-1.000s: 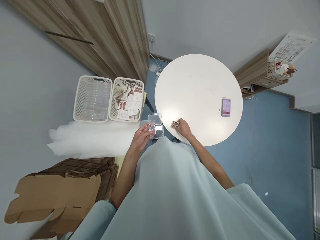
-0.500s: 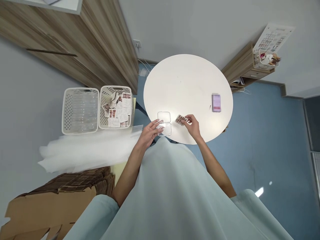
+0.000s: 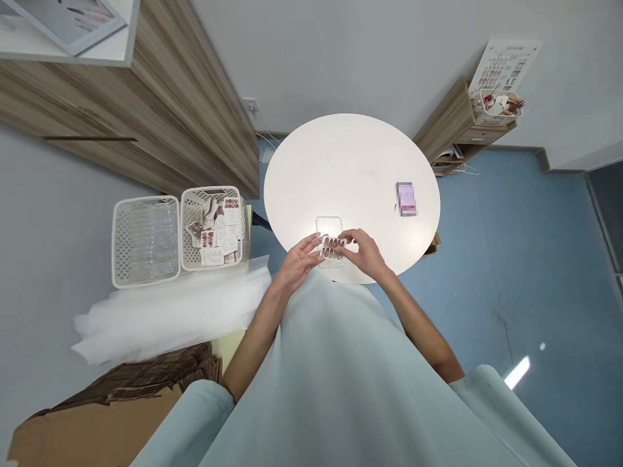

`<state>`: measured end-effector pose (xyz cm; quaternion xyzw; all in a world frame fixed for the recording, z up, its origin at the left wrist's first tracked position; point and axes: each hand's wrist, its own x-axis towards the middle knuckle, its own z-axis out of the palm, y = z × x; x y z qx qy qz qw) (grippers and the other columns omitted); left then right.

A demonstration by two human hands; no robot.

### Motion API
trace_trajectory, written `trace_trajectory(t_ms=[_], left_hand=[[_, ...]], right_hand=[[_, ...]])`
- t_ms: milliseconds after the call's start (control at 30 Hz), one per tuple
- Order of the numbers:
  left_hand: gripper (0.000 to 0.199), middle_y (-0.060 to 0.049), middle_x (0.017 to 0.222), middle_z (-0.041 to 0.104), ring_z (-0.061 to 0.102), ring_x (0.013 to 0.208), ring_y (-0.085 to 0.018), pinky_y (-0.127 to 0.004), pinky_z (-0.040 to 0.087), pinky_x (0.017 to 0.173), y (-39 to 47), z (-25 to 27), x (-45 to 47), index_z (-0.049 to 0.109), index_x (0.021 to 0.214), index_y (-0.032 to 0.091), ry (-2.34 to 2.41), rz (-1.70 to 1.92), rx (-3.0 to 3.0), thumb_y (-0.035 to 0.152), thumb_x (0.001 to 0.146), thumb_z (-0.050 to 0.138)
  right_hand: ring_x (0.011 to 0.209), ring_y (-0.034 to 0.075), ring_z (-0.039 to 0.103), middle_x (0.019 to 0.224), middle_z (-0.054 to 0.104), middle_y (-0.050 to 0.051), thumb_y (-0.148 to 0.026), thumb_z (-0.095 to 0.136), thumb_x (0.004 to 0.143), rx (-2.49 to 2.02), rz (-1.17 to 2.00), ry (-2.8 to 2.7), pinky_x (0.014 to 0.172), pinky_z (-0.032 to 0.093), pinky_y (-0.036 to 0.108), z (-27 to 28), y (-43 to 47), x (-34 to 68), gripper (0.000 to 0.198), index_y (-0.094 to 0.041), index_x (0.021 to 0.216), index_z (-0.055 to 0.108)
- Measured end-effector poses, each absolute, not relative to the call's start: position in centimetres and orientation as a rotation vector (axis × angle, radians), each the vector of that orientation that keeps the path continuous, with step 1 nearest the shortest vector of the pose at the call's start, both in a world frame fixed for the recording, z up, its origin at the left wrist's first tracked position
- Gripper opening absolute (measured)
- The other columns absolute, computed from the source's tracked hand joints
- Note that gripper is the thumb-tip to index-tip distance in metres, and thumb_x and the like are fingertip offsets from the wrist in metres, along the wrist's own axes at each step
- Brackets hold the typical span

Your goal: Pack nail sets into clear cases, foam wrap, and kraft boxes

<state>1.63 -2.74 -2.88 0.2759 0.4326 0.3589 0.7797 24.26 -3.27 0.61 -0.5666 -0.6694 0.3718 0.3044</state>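
A clear plastic case [image 3: 329, 224] lies opened out at the near edge of the white round table [image 3: 350, 152]. My left hand [image 3: 296, 264] grips its left side, fingers closed on the near half. With thumb and fingers, my right hand [image 3: 365, 254] pinches a small card of brown press-on nails [image 3: 333, 247], set in two rows. The card is over the near half of the case and covers most of it. Whether it rests on the bottom or hovers just above, I cannot tell.
Left of the table, one white basket [image 3: 117, 243] holds clear cases and another [image 3: 183, 230] holds nail cards. White foam sheets [image 3: 170, 314] and folded cardboard [image 3: 87, 428] lie nearer. A purple box [image 3: 405, 198] sits on the table's right side.
My right hand has carried the nail card leftward from beside the case to over its near half. My left hand still holds the case. The view has shifted a little.
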Motion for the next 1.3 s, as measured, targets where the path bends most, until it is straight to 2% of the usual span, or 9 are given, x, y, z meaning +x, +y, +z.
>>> trace_trajectory(t_ms=[267,467,667,833,1000,1133,1300], left_hand=[[0.073,-0.015,0.164,0.052,0.062,0.139,-0.033,-0.041,0.056,0.111,-2.5,-2.2,2.6,0.063,0.145,0.026,0.892,0.782,0.658,0.021,0.077,0.088],[0.072,-0.013,0.163,0.053,0.059,0.142,-0.034,-0.039,0.056,0.110,-2.3,-1.9,2.9,0.067,0.141,0.025,0.914,0.778,0.600,0.021,0.073,0.091],[0.072,-0.013,0.162,0.055,0.059,0.142,-0.034,-0.041,0.055,0.112,-2.4,-2.2,2.2,0.068,0.141,0.025,0.897,0.790,0.557,0.019,0.073,0.090],[0.070,-0.014,0.161,0.055,0.064,0.136,-0.033,-0.042,0.056,0.112,-2.9,-2.5,1.0,0.068,0.141,0.025,0.859,0.781,0.520,0.016,0.075,0.089],[0.067,-0.013,0.161,0.056,0.066,0.135,-0.031,-0.040,0.057,0.111,-3.3,-2.6,0.0,0.070,0.138,0.024,0.867,0.781,0.452,0.011,0.074,0.088],[0.063,-0.012,0.160,0.057,0.066,0.134,-0.030,-0.040,0.057,0.109,-3.5,-2.7,-0.6,0.071,0.136,0.024,0.885,0.802,0.401,0.012,0.077,0.087],[0.058,-0.011,0.154,0.063,0.067,0.133,-0.028,-0.039,0.057,0.110,-3.4,-3.0,-1.2,0.070,0.137,0.024,0.898,0.859,0.384,0.017,0.082,0.085]], right_hand=[[0.108,0.030,0.059,0.115,0.067,0.009,-0.036,0.067,0.104,-1.482,0.777,-2.014,0.094,0.052,0.045,1.1,-4.2,25.1,0.024,-0.029,0.126,0.071],[0.104,0.029,0.058,0.114,0.066,0.011,-0.037,0.067,0.104,-1.481,0.702,-2.052,0.093,0.053,0.047,0.7,-4.0,25.0,0.022,-0.029,0.122,0.077],[0.102,0.028,0.061,0.107,0.070,0.008,-0.048,0.070,0.102,-1.499,0.771,-1.808,0.094,0.052,0.047,0.5,-3.2,24.4,0.023,-0.034,0.116,0.081],[0.094,0.026,0.065,0.106,0.075,0.007,-0.063,0.070,0.095,-1.707,0.956,-1.363,0.087,0.054,0.042,-0.9,-0.5,24.4,0.041,-0.028,0.114,0.080],[0.087,0.023,0.067,0.090,0.078,0.005,-0.074,0.059,0.095,-1.717,1.215,-1.318,0.083,0.051,0.037,-3.2,1.8,23.2,0.056,-0.022,0.083,0.077],[0.080,0.021,0.065,0.085,0.077,0.005,-0.072,0.059,0.094,-1.712,1.230,-1.318,0.079,0.049,0.034,-3.3,2.4,21.7,0.055,-0.020,0.080,0.074],[0.087,0.021,0.068,0.090,0.078,0.004,-0.063,0.063,0.095,-1.622,1.164,-1.296,0.083,0.049,0.034,-1.9,2.8,20.9,0.045,-0.021,0.087,0.077]])
